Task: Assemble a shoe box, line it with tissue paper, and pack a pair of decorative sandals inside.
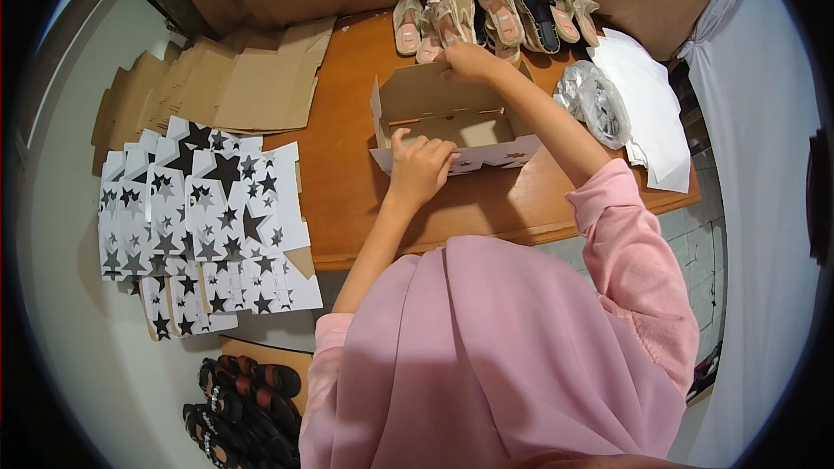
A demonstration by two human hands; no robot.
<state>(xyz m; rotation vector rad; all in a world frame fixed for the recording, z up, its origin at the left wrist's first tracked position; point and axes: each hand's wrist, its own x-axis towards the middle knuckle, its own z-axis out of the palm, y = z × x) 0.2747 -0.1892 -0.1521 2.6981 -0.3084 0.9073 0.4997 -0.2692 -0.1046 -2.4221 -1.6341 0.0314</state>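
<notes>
A shoe box [391, 157], brown inside and white with dark stars outside, stands uncovered on the wooden table in front of me. My left hand [420, 165] grips its near wall, with the fingers bent over the rim. At the far side, my right hand [470, 63] holds the upper edge of the raised brown back panel. The right forearm reaches across the box's right end and hides part of it. Just beyond the right hand is a row of shoes, beige espadrilles [498, 10] and a black one [537, 13].
Star-printed white cardboard pieces [208, 208] lie stacked at the left, with flat brown cardboard [269, 78] behind them. On the right are a clear plastic bag [599, 104] and white paper sheets [651, 113]. Dark sandals [248, 399] sit low at the left. The wooden table [347, 217] ends near me.
</notes>
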